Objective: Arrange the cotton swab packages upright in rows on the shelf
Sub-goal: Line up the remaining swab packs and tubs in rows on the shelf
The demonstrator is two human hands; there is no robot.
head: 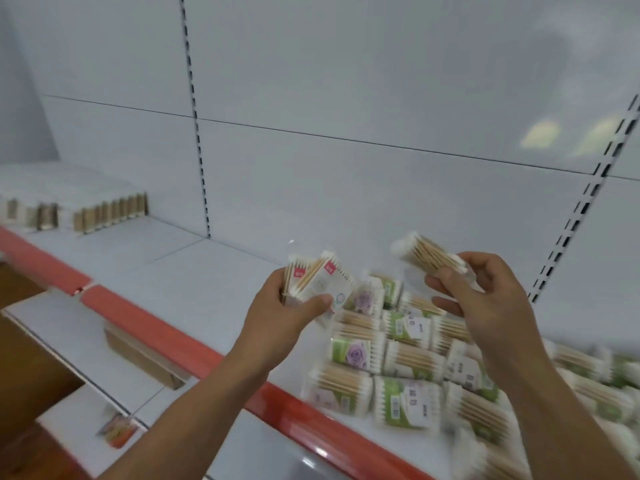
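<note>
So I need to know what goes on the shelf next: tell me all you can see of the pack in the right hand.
The pack is a clear plastic sleeve of cotton swabs with pale wooden sticks and white tips at both ends. It lies tilted, one end up and to the left, held in the air above the shelf by the fingers of the right hand at its lower end. No label shows on this side.

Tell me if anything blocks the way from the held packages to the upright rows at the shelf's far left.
Nothing visible does. Between both hands' packages and the upright rows, the shelf lies bare.
</note>
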